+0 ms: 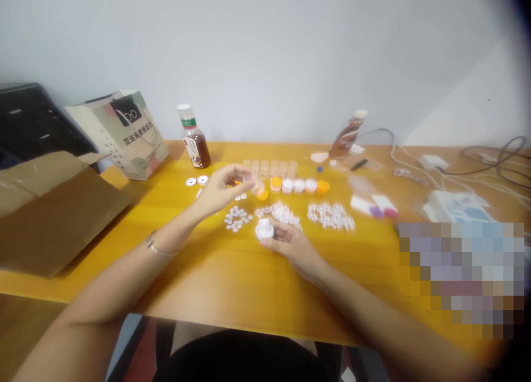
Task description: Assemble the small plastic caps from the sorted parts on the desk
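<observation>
My right hand point(296, 248) grips a round white plastic cap point(264, 230) with a raised middle, held above the near part of the table. My left hand point(226, 189) is arched over the table farther back. Its thumb and fingers come together at blurred tips, where a small pale shape shows that I cannot make out. Just below those tips lies an orange cap point(263, 195). Small white discs point(238, 218) lie in a cluster beneath the left hand. Behind the right hand is a pile of white rings point(279, 211), partly hidden by the cap.
A row of white and orange caps point(298, 186) stands before clear cups point(271, 168). More white rings point(331, 216) lie right. Two drink bottles, one upright point(194, 141) and one tilted point(347, 135), stand behind. A cardboard box point(62, 216), paper bag point(128, 133) and cables point(468, 171) flank them.
</observation>
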Action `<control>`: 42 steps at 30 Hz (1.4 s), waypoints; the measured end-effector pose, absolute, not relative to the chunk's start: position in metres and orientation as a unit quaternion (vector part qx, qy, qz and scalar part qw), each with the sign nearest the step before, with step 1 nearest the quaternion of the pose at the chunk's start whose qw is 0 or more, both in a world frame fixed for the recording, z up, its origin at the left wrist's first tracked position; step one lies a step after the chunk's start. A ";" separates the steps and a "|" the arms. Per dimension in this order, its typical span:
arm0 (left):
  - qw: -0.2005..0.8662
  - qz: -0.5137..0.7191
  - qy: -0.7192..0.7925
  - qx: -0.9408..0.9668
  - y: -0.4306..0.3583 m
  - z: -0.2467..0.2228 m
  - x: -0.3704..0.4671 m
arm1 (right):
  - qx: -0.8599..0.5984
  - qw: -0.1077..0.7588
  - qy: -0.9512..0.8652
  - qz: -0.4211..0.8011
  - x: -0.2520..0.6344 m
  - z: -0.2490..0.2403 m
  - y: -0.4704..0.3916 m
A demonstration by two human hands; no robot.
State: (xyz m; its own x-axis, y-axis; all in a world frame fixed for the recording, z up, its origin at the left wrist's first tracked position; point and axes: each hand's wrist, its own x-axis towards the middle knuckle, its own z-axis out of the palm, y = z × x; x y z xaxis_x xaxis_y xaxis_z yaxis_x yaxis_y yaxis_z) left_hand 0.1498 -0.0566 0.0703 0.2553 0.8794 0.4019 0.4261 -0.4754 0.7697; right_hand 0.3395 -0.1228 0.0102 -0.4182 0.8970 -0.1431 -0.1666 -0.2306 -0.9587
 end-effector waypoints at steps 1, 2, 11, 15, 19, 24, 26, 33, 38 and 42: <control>0.302 0.418 0.414 0.750 -0.071 0.072 0.151 | -0.377 0.387 -0.487 0.686 0.340 0.011 -0.123; 0.321 0.410 0.398 0.755 -0.084 0.073 0.152 | -0.377 0.386 -0.490 0.685 0.340 0.011 -0.122; 0.318 0.339 0.390 0.795 -0.110 0.049 0.156 | -0.385 0.362 -0.546 0.650 0.341 0.015 -0.121; 0.338 0.333 0.390 0.789 -0.110 0.045 0.156 | -0.393 0.360 -0.562 0.633 0.339 0.018 -0.124; 0.383 0.329 0.393 0.768 -0.111 0.044 0.155 | -0.384 0.360 -0.577 0.624 0.340 0.019 -0.125; 0.466 0.355 0.362 0.724 -0.111 0.041 0.156 | -0.351 0.347 -0.579 0.649 0.343 0.017 -0.126; 0.492 0.367 0.351 0.707 -0.111 0.040 0.156 | -0.340 0.347 -0.571 0.662 0.344 0.016 -0.126; 0.516 0.366 0.348 0.692 -0.111 0.038 0.159 | -0.344 0.342 -0.563 0.669 0.343 0.018 -0.127; 0.496 0.374 0.358 0.698 -0.113 0.037 0.159 | -0.343 0.339 -0.573 0.663 0.343 0.019 -0.128; 0.538 0.331 0.295 0.717 -0.112 0.044 0.154 | -0.305 0.323 -0.550 0.707 0.343 0.015 -0.129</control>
